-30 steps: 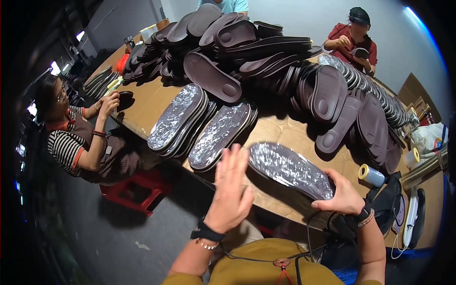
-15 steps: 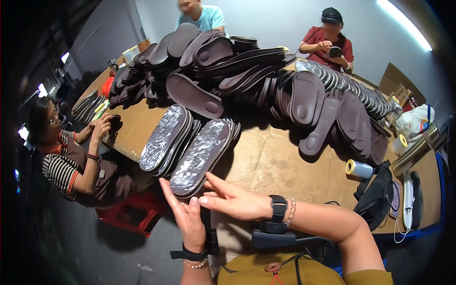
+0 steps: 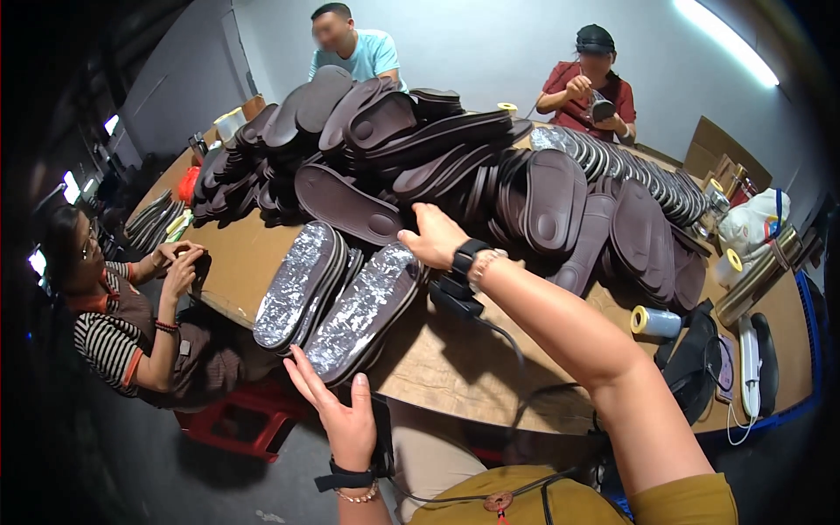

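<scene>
Two hands are squaring a stack of foil-covered soles [image 3: 363, 311]. The left hand [image 3: 337, 411], fingers spread open, is touching its near end; the right hand [image 3: 435, 236], flat and open, is pressing its far end. Pushing both ends evenly should keep the edges aligned, I think.

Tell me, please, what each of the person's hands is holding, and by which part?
Nothing is gripped. The left hand lies open against the near end of the foil-covered sole stack; the right hand rests on its far end.
</scene>
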Motion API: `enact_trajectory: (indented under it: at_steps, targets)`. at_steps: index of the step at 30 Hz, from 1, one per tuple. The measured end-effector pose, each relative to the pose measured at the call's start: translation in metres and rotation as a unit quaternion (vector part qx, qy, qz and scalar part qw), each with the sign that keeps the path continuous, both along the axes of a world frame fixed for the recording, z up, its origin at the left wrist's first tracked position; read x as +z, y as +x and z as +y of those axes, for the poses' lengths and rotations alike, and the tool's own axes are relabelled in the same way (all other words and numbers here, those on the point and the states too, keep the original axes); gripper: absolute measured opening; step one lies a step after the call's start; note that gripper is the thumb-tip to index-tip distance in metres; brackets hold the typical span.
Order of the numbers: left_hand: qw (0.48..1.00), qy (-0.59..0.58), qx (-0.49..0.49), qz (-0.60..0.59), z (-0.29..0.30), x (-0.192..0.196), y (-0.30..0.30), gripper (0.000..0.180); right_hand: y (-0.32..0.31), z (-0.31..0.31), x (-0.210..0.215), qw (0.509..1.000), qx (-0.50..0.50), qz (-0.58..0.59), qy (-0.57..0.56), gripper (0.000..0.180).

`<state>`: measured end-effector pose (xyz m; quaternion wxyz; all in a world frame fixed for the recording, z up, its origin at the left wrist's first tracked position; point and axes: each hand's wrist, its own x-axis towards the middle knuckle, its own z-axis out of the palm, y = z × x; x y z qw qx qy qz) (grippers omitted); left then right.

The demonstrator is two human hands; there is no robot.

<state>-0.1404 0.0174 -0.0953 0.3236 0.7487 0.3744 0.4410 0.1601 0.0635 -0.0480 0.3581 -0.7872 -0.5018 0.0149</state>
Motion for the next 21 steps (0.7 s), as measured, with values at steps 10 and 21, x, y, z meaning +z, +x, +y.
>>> enact_trajectory:
  at_steps: [10,21]
  targets:
    - [0.982,0.06,0.02,0.178,-0.009,0.003,-0.007,0.085,0.015,0.051,-0.003,0.992,-0.055,0.113,-0.005,0.039]
    - [0.946,0.118,0.113,0.282,0.014,-0.002,0.006,0.047,-0.018,-0.169,0.029,0.887,0.014,0.319,0.333,0.018]
